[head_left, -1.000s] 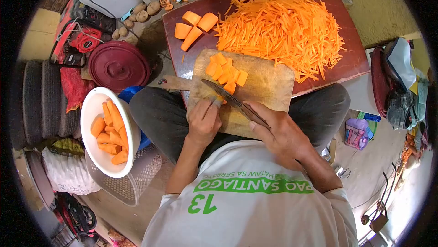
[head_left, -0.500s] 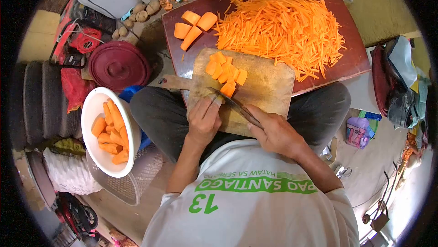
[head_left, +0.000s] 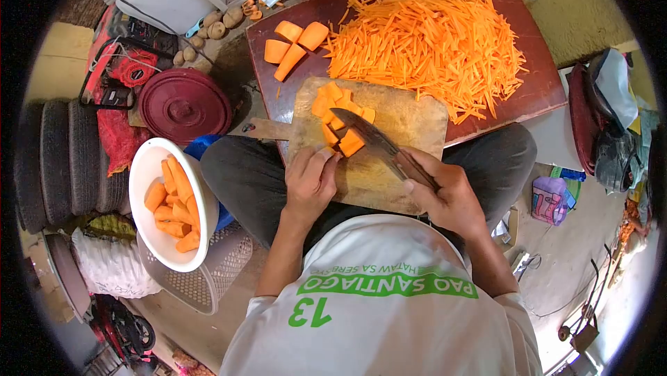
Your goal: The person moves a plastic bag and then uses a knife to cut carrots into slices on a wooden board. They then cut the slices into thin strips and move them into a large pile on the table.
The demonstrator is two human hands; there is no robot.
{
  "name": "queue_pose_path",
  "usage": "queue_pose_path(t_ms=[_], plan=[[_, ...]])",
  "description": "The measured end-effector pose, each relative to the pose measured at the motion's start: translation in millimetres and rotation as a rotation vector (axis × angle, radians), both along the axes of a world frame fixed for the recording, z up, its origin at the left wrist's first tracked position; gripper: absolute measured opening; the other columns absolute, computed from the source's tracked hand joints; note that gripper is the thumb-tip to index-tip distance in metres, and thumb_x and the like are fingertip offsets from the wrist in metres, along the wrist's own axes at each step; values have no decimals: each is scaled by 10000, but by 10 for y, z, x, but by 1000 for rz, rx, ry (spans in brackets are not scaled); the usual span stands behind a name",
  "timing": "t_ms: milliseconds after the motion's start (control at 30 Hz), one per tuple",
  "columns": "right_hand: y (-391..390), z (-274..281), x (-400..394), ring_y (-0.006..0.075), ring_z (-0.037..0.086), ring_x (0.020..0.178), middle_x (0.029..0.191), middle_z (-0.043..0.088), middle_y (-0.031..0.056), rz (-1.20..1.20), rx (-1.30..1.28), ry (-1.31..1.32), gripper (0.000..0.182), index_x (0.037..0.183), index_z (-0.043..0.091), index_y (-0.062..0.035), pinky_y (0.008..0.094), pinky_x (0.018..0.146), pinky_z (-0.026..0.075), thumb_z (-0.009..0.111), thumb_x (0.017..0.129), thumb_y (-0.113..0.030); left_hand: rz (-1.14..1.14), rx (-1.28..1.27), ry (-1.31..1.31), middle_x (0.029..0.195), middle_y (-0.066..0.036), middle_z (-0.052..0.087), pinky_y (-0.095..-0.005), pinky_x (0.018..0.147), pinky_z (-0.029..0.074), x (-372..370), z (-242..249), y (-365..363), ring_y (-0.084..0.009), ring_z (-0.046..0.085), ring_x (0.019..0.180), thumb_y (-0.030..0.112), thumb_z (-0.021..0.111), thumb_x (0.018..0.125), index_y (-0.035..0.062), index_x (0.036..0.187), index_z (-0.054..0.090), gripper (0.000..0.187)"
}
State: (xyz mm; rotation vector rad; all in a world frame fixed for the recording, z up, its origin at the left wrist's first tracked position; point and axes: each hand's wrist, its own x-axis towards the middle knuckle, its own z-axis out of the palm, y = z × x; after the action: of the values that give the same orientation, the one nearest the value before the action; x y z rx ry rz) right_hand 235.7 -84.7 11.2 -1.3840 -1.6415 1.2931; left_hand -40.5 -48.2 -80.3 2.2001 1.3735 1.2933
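On a wooden cutting board (head_left: pixel 389 119) with a handle, several cut carrot pieces (head_left: pixel 338 102) lie in a loose group. My left hand (head_left: pixel 311 183) is closed at the board's near left, its bent fingertips pinching a carrot piece (head_left: pixel 329 134); the contact is partly hidden. In my right hand (head_left: pixel 448 195) is the wooden handle of a knife (head_left: pixel 368 133). Its dark blade slants over the board, with the tip above the cut pieces. Just beyond the board spreads a large heap of carrot strips (head_left: pixel 431 46).
Under the heap is a dark red tabletop (head_left: pixel 538 77), with several peeled carrot chunks (head_left: pixel 292 46) at its left. A white basin (head_left: pixel 142 230) of carrots stands by my left knee. Farther left are a maroon lidded bucket (head_left: pixel 184 106) and tires (head_left: pixel 55 143).
The knife has lifted and swung away from my left fingers, its tip now farther over the pieces. My right hand has moved right, and the nearest carrot pieces have spread apart.
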Motion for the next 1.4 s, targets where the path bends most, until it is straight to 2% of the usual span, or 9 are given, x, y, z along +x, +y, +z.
queue_pose_path(t_ms=[333,433,633,833,933,1000,1167,1200,1400], plan=[[-217,-135,369,249,783,989,1133,784,246,-45,-70,-75,490,1426,637,81,363,883,595,764,987,-94,68,-89,-60,835,-158,554,-396,627,479,32,23,172,-327,577,707,-91,746,940,-17,1107,710,186],[-217,-3,394,264,790,1006,1159,795,238,48,-117,-60,505,1412,651,90,370,896,597,800,973,-109,158,-199,-66,895,-148,632,-357,712,525,14,75,153,-308,652,780,-66,768,938,-10,1115,746,187],[-184,0,362,302,799,1080,1229,794,242,142,-92,-33,544,1424,649,86,382,952,603,831,950,-109,164,-278,-57,898,-133,621,-350,704,518,-49,115,115,-282,626,763,-54,781,938,-23,1119,748,186],[-106,15,357,294,780,1192,1310,777,235,233,-151,24,546,1446,632,88,363,1030,587,815,961,-85,101,-163,-99,881,-139,606,-348,686,521,-191,109,162,-273,614,724,-116,739,925,-23,1113,727,209],[-129,-59,262,113,702,900,1024,778,94,149,-53,60,498,1426,654,100,282,806,564,789,971,-50,123,-93,-4,907,-142,640,-347,713,532,-372,218,248,-271,648,765,-175,676,886,-24,1101,725,267],[-168,-109,231,100,687,892,1044,768,65,21,-147,174,510,1451,632,101,273,789,554,771,985,-52,182,-128,-11,973,-138,699,-334,800,549,-500,293,332,-267,691,862,-124,711,913,-24,1084,728,199],[-156,-221,225,221,702,1301,1395,741,239,-122,-114,191,542,1491,575,110,331,1113,522,730,983,2,185,-246,-99,1064,-112,723,-306,828,541,-633,447,665,-215,699,930,-68,748,947,-7,1204,740,264],[-151,-242,241,216,701,1297,1393,742,235,-123,-88,169,541,1491,573,109,327,1109,519,725,983,5,101,-215,-77,1058,-147,654,-337,757,553,-687,416,788,-258,672,898,-92,763,913,-21,1264,704,363],[-136,-156,276,208,710,1243,1336,757,226,-168,-190,31,494,1461,598,99,322,1070,527,695,988,2,121,-269,119,1083,-163,660,-405,752,542,-845,235,1544,-303,654,875,32,825,910,-12,1290,710,399]])
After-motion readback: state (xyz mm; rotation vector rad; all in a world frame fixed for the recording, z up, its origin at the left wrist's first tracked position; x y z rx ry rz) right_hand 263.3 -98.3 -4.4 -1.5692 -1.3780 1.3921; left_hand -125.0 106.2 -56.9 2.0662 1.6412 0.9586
